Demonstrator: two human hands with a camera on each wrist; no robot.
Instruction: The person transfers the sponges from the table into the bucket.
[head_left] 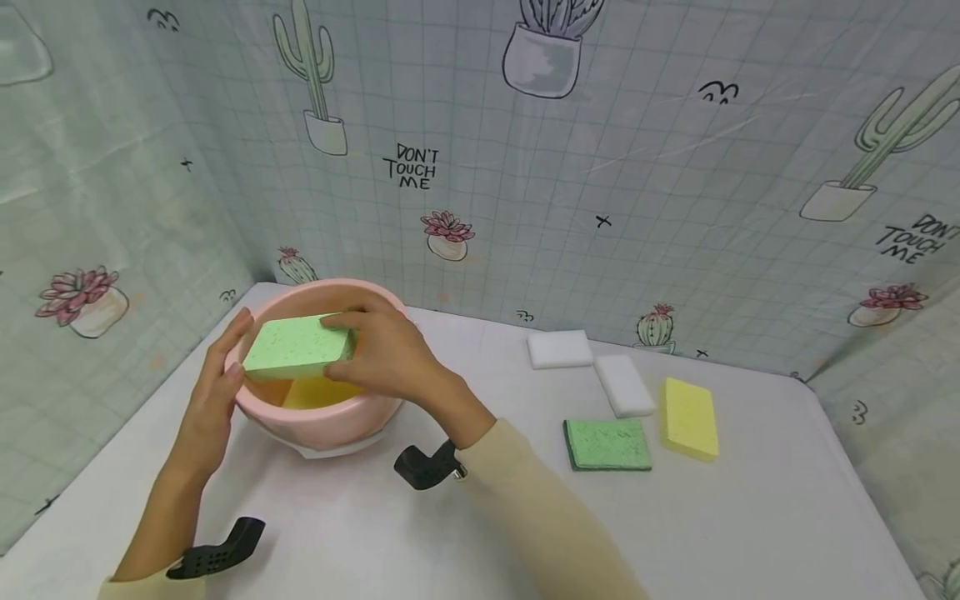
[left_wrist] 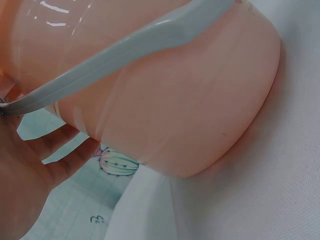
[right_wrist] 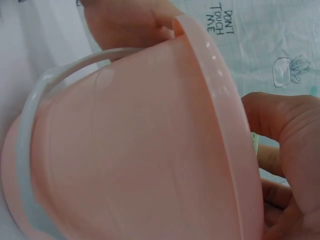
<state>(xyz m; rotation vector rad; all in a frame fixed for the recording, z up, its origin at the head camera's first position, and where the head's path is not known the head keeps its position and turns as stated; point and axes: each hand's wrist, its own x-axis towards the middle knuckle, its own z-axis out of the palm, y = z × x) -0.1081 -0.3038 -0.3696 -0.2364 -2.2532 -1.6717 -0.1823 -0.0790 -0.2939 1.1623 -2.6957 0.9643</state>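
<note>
A pink bucket point(head_left: 318, 427) with a grey-white handle point(left_wrist: 125, 55) stands at the left of the white table. Over its mouth, my right hand point(head_left: 390, 354) pinches one end of a light green sponge point(head_left: 292, 346) between thumb and fingers. My left hand point(head_left: 210, 408) holds the bucket's left side, its fingers along the outer wall and its thumb by the rim, close to the sponge's other end. Inside the bucket lies something yellow point(head_left: 318, 392), partly hidden by the green sponge. In the right wrist view the bucket wall hides most of the sponge.
To the right on the table point(head_left: 480, 525) lie two white sponges point(head_left: 560, 349) point(head_left: 625, 386), a green sponge with a dark underside point(head_left: 609, 444) and a yellow sponge point(head_left: 688, 418). A cactus-print curtain point(head_left: 495, 167) stands behind and at both sides.
</note>
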